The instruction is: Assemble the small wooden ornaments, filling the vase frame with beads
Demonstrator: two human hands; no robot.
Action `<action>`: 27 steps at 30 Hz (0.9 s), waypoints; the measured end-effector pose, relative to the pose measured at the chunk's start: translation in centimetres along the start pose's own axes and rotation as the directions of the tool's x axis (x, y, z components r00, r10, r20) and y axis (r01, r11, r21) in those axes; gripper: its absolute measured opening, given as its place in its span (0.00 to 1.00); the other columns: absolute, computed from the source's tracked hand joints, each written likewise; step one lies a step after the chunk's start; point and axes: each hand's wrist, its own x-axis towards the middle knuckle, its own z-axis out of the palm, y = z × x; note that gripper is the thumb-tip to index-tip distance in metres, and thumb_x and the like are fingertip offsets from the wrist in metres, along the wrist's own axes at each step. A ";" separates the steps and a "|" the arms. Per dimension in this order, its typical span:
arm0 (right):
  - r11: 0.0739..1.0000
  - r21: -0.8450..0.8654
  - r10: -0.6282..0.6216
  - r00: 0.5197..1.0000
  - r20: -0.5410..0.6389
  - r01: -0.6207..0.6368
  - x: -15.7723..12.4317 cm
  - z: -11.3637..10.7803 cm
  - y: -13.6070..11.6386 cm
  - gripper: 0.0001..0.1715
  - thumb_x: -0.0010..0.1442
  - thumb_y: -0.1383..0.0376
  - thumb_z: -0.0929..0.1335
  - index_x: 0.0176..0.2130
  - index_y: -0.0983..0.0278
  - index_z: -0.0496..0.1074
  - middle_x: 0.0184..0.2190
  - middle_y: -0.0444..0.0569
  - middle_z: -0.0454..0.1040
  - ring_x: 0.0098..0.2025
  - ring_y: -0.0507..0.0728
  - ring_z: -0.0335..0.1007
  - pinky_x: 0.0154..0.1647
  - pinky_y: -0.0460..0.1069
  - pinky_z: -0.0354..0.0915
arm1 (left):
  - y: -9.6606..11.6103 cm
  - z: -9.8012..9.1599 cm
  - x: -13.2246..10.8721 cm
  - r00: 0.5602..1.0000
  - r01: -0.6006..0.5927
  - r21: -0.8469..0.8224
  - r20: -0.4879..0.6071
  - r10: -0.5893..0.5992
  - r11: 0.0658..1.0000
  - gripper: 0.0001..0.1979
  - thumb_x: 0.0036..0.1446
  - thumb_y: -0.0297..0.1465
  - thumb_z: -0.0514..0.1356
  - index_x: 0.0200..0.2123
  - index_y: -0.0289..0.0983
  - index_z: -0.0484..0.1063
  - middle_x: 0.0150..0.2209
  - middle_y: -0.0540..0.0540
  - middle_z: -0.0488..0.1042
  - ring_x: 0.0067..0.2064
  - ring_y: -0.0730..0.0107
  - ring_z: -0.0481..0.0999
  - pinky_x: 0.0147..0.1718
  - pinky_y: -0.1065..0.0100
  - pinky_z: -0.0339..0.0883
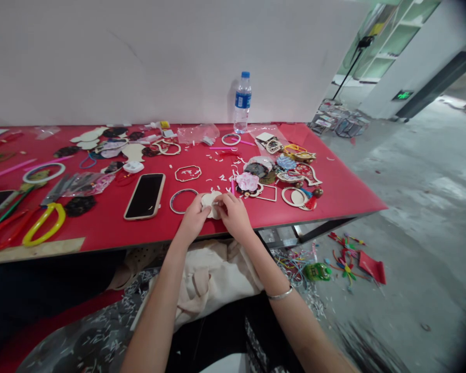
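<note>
Both my hands work over the front edge of a red table (140, 228). My left hand (194, 220) and my right hand (236, 216) pinch a pale wooden cutout (210, 203) between their fingers, and the fingers hide part of it. Just left of my left hand lies a thin metal-coloured ring (183, 201). A black-screened smartphone in a tan case (145, 196) is farther left. Beyond my right hand is a pile of wooden frames, tassels and decorated pieces (279, 176).
White paper-like scraps and cut wooden shapes cover much of the tabletop. A plastic water bottle (243, 102) stands at the back by a white wall. Past the table's right edge, a concrete floor holds colourful scraps and a green toy (317, 271). A pale cloth bag (213, 280) lies on my lap.
</note>
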 end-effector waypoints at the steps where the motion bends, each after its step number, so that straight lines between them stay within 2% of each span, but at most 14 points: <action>1: 1.000 -0.001 0.001 1.000 0.000 -0.001 0.0 0.0 0.0 0.09 0.61 0.69 0.62 0.41 0.61 0.68 0.37 0.46 0.71 0.41 0.55 0.68 0.44 0.50 0.57 | 0.0 0.0 0.0 1.000 -0.001 -0.002 0.001 0.001 1.000 0.20 0.50 0.29 0.56 0.49 0.37 0.68 0.44 0.45 0.74 0.46 0.61 0.72 0.49 0.60 0.64; 9: 1.000 -0.021 0.001 1.000 0.013 -0.001 0.1 0.2 0.2 0.07 0.60 0.71 0.61 0.36 0.61 0.67 0.37 0.47 0.71 0.41 0.56 0.67 0.44 0.50 0.57 | 0.2 0.0 -0.1 1.000 0.008 0.029 0.000 -0.008 1.000 0.20 0.51 0.31 0.56 0.49 0.37 0.66 0.45 0.44 0.74 0.47 0.59 0.72 0.49 0.58 0.64; 15: 1.000 -0.014 0.014 1.000 -0.004 -0.014 0.0 0.0 0.0 0.09 0.60 0.70 0.61 0.42 0.62 0.65 0.36 0.47 0.71 0.40 0.57 0.67 0.42 0.50 0.58 | 0.2 0.0 -0.1 1.000 -0.001 0.016 0.012 0.001 1.000 0.19 0.51 0.31 0.56 0.49 0.37 0.66 0.44 0.44 0.74 0.47 0.59 0.72 0.49 0.58 0.65; 20: 0.999 -0.029 0.040 0.999 -0.015 -0.040 0.0 -0.1 -0.1 0.08 0.60 0.69 0.62 0.42 0.62 0.67 0.38 0.49 0.71 0.40 0.57 0.66 0.43 0.51 0.59 | 0.2 0.0 -0.1 1.000 0.002 0.018 0.012 -0.002 1.000 0.19 0.51 0.32 0.56 0.48 0.37 0.66 0.45 0.44 0.73 0.47 0.59 0.72 0.48 0.59 0.65; 27: 0.997 -0.038 0.061 0.995 -0.084 -0.064 -0.2 0.0 -0.2 0.05 0.62 0.68 0.62 0.36 0.61 0.67 0.36 0.48 0.71 0.39 0.57 0.66 0.41 0.50 0.59 | 0.3 0.0 -0.2 1.000 0.002 0.009 0.029 -0.002 1.000 0.18 0.51 0.32 0.57 0.47 0.38 0.66 0.39 0.47 0.74 0.41 0.62 0.73 0.44 0.62 0.66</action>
